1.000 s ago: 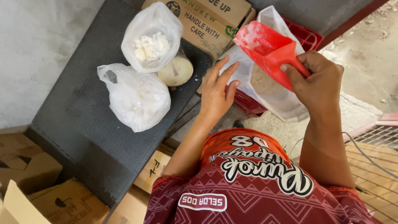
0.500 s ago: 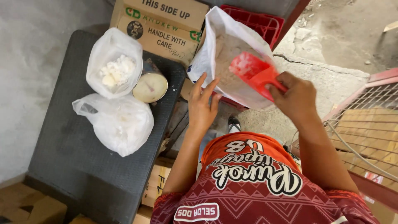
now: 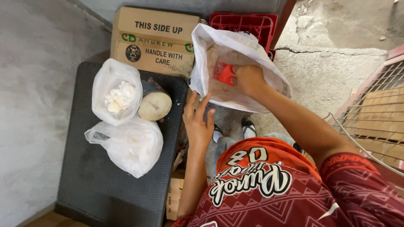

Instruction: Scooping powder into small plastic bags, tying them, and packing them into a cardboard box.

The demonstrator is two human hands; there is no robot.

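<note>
Plunged since before: right hand [image 3: 249, 79] clenching red plastic scoop [image 3: 224, 73] inside white plastic sack [image 3: 235, 50]; left hand [image 3: 198, 122], released, at seven o'clock. Unsupported, could slump, spilling powder.

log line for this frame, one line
right hand: holds red scoop inside white sack | left hand: open, by sack's lower edge | black mat: two bags, tin

Bright even daylight, soft shadows, sharp focus, slight wide-angle bending at edges
</note>
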